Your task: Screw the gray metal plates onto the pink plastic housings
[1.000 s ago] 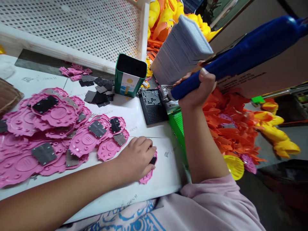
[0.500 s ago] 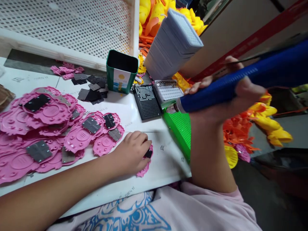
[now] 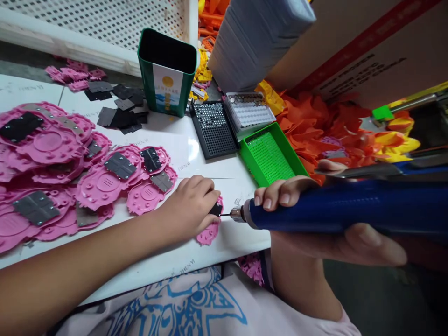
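Observation:
My left hand (image 3: 194, 203) is closed on a pink plastic part (image 3: 209, 233) and presses it against the white tabletop. A black plate (image 3: 217, 208) lies on that part, half hidden by my fingers. In my right hand (image 3: 287, 192) is a blue electric screwdriver (image 3: 336, 205), fingers wrapped round its body. Its thin bit points left, and the tip meets the edge of the black plate by my left thumb. Pink parts with screwed-on plates (image 3: 105, 182) are heaped left of my left hand.
Behind my hands stand a green tin (image 3: 166, 70), a black perforated tray (image 3: 214, 128), a clear box (image 3: 248, 112) and a green tray (image 3: 273, 156). Loose dark plates (image 3: 122, 109) lie left of the tin. A tall stack of pale trays (image 3: 259, 42) rises behind.
My right hand has lowered the screwdriver and levelled it, bringing its bit to the black plate. The green tray is uncovered now. My left hand stays on the pink part. The view has shifted.

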The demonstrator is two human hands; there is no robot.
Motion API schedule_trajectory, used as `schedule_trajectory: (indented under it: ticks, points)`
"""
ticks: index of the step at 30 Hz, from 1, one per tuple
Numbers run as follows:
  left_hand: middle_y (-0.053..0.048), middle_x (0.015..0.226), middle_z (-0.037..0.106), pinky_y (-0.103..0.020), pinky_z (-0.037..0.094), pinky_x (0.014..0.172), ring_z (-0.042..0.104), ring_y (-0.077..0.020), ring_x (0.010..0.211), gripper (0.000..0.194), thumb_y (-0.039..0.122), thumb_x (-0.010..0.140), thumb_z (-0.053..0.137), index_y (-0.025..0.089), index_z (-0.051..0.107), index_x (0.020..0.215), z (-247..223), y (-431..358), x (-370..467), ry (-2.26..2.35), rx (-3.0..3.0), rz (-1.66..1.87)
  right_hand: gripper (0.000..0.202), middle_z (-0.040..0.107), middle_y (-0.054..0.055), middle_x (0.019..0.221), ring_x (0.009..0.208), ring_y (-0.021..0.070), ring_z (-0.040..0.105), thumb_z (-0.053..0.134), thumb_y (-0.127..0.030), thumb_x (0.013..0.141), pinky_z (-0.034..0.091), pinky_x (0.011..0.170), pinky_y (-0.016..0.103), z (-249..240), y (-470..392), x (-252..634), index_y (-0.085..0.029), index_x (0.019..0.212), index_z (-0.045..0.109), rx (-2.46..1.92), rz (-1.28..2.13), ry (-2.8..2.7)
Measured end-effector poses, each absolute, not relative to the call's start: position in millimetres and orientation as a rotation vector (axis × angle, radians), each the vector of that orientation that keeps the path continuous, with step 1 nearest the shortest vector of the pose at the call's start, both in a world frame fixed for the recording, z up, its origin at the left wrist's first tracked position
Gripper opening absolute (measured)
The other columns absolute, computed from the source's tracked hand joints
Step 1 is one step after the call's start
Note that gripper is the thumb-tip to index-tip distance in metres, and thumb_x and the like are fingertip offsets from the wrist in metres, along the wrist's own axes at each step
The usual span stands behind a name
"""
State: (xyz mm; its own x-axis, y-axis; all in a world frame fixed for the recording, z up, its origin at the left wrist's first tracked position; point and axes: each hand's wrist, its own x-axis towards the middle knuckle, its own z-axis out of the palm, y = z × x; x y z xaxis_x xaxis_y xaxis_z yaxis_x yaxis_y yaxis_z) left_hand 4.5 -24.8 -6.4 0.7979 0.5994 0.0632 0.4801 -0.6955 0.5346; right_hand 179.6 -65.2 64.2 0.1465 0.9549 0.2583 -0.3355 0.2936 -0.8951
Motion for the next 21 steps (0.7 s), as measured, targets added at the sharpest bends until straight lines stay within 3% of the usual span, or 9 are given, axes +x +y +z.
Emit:
schedule_trajectory:
  ticks: [16, 21]
  points:
    - [-0.012, 0.108, 0.059, -0.044, 0.043, 0.087, 0.050, -0.0306, 0.105, 0.040, 0.039, 0.082, 0.074, 0.013, 0.064, 0.111, -6.4, -24.3, 4.9, 0.800, 2.476, 0.304, 0.015, 0.067, 0.002, 0.062, 0.053, 0.0195, 0.057, 0.068, -0.041, 0.063, 0.048, 0.053, 0.038, 66.1, -65.2, 180.2, -0.027, 0.068, 0.065, -0.862, 1.035, -0.964]
    - [-0.012, 0.109, 0.059, -0.043, 0.043, 0.088, 0.050, -0.0299, 0.105, 0.041, 0.040, 0.083, 0.073, 0.013, 0.063, 0.112, -6.5, -24.2, 5.2, 0.806, 2.485, 0.294, 0.019, 0.068, 0.004, 0.066, 0.057, 0.0196, 0.059, 0.067, -0.040, 0.065, 0.050, 0.057, 0.038, 63.6, -66.9, 182.3, -0.026, 0.079, 0.068, -0.835, 1.039, -0.964]
